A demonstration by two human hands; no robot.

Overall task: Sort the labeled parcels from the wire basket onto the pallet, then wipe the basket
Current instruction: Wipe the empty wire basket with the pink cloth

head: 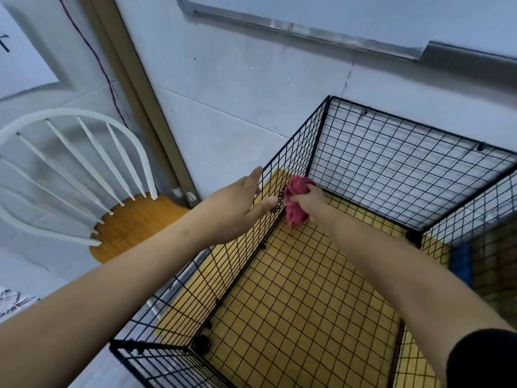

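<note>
A black wire-grid basket [391, 169] with an open top stands on a yellow wooden surface [293, 303], its far wall close against a pale tiled wall [237, 93]. Both of the person's bare forearms reach towards the basket's far-left corner.

The left hand [240, 197] is outside the basket, laid flat against the outer face of the left mesh wall just under the top rim. Its fingers [256, 175] are stretched out nearly straight and held together, with the thumb spread below them, and they touch the wire without curling round anything.

The right hand [310, 200] is inside the basket on the other side of the same wall. Its fingers [297, 198] are curled tightly round a bunched pink-red cloth [295, 211], which bulges out above and below the fist. The cloth is pressed against the inner face of the left wall, right beside the far corner and above the mesh floor. The two hands sit almost opposite each other with the wire between them.

A dark sleeve [486, 357] covers the right upper arm. To the left of the basket stands a white spindle-back chair [75, 163] with an orange wooden seat. A blue object [460, 264] shows through the right-hand mesh wall; what it is cannot be told.
</note>
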